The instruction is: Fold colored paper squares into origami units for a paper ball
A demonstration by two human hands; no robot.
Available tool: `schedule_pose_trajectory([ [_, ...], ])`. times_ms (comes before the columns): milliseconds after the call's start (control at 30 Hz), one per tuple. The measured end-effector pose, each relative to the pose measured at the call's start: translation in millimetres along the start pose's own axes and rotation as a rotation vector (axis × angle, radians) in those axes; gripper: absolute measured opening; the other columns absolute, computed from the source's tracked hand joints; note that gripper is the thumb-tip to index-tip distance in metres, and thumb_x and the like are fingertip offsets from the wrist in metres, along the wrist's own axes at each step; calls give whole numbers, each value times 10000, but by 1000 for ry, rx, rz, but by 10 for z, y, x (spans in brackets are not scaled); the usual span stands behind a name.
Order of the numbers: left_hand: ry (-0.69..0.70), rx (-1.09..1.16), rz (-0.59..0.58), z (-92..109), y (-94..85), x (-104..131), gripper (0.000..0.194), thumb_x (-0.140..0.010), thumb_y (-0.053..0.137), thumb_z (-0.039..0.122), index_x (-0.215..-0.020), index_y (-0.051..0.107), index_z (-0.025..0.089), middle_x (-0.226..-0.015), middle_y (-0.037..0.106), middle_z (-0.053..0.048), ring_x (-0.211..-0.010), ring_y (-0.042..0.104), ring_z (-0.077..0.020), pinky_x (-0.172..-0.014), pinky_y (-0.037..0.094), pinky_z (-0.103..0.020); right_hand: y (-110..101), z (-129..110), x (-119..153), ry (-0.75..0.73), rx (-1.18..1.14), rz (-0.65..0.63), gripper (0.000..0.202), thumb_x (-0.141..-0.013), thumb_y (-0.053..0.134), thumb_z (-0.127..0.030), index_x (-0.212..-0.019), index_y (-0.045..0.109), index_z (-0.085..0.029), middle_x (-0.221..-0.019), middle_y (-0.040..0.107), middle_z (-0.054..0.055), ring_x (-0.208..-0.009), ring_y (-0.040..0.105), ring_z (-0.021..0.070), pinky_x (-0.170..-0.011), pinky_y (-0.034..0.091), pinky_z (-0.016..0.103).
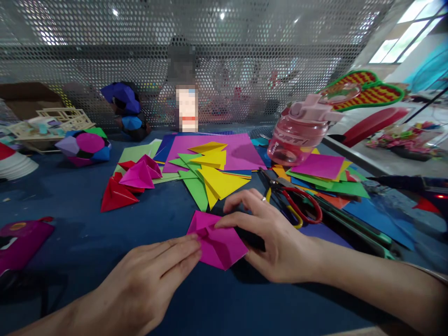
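Observation:
A magenta sheet of origami paper (227,247), creased and partly folded along its upper left side, lies between my hands just above the blue table. My left hand (154,275) holds its left edge, fingers straight and pressed together; the left thumb is hidden. On the other side, my right hand (273,238) grips the sheet, its thumb by the right corner and a fingertip on the upper fold. Beyond them sit folded yellow paper pieces (224,184) and green ones (196,189). To the left are a folded magenta piece (142,173) and red pieces (119,193).
Scissors (297,203) and a green-handled cutter (353,224) lie right of my right hand. A pink bottle (297,133) stands behind stacked coloured paper (318,166). A paper ball (86,145) and purple pouch (24,242) are left. A perforated metal screen (227,70) closes the back.

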State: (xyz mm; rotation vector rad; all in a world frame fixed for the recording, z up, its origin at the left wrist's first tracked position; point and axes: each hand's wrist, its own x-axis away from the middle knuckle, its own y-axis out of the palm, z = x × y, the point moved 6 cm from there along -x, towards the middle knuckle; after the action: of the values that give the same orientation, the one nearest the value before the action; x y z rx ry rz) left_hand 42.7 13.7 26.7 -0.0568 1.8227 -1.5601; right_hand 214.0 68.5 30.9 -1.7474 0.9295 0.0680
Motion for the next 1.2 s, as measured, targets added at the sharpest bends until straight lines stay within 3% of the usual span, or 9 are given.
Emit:
schedule_pose_trajectory([
  [200, -20, 9, 26, -14, 14, 23, 395, -866, 418, -2, -1087, 714, 138, -1105, 752, -29, -1016, 694, -130, -976, 519, -200, 128, -52, 51, -335, 42, -132, 204, -836, 515, -42, -954, 656, -130, -1153, 691, 121, -1137, 608, 202, -1019, 457, 368],
  [367, -39, 56, 55, -6, 5, 17, 368, -889, 419, 21, -1063, 719, 144, -1069, 754, -32, -966, 693, -113, -933, 517, -172, 194, -200, 140, -457, 107, -180, 176, -926, 501, -122, -910, 676, -107, -1082, 724, 107, -995, 675, 184, -1047, 458, 334],
  [533, 74, 38, 90, 129, -51, 7, 350, -965, 373, 118, -970, 715, 190, -966, 773, 20, -877, 701, -104, -847, 522, -170, 175, -285, 171, -506, 68, -148, 247, -987, 509, -199, -832, 685, -120, -991, 747, 88, -933, 687, 168, -997, 487, 302],
  [733, 74, 37, -34, 154, -36, -9, 315, -967, 397, 170, -1023, 706, 188, -1032, 773, 33, -948, 702, -97, -859, 512, -165, 165, -122, 33, -218, -247, -206, 86, -933, 620, -177, -930, 687, -122, -938, 725, 71, -909, 653, 159, -870, 501, 295],
  [867, 69, 33, 90, 167, -104, -8, 307, -955, 403, 153, -967, 708, 189, -964, 783, 41, -887, 713, -103, -813, 531, -178, 211, -24, -23, 1, -379, -160, 60, -889, 690, -199, -851, 685, -153, -841, 699, 28, -840, 617, 129, -846, 472, 271],
  [967, 31, 34, -27, 172, -64, -18, 270, -921, 451, 142, -1005, 707, 170, -1007, 778, 9, -939, 711, -134, -838, 547, -209, 266, 18, -25, 122, -319, -124, 134, -883, 703, -242, -792, 668, -150, -795, 655, 15, -796, 581, 127, -777, 447, 264],
  [1067, 11, 47, 10, 159, -105, -20, 269, -908, 469, 150, -1031, 707, 180, -1028, 775, 16, -943, 712, -131, -840, 556, -208, 314, 28, -18, 223, -213, -131, 155, -882, 695, -246, -769, 644, -154, -748, 603, 2, -757, 533, 131, -719, 409, 266],
  [1167, 60, 56, -50, 154, -19, 30, 288, -907, 462, 133, -1064, 700, 178, -1067, 768, 23, -971, 708, -127, -862, 549, -207, 334, -2, -19, 265, -153, -141, 142, -865, 684, -195, -749, 611, -159, -715, 566, -14, -710, 495, 124, -703, 379, 270],
  [1200, 70, 58, 18, 144, -29, 57, 288, -923, 445, 163, -1041, 707, 181, -1044, 773, 24, -941, 712, -125, -833, 555, -203, 336, -14, -21, 270, -145, -140, 149, -858, 678, -175, -736, 595, -159, -707, 557, -17, -698, 485, 121, -697, 371, 269],
])
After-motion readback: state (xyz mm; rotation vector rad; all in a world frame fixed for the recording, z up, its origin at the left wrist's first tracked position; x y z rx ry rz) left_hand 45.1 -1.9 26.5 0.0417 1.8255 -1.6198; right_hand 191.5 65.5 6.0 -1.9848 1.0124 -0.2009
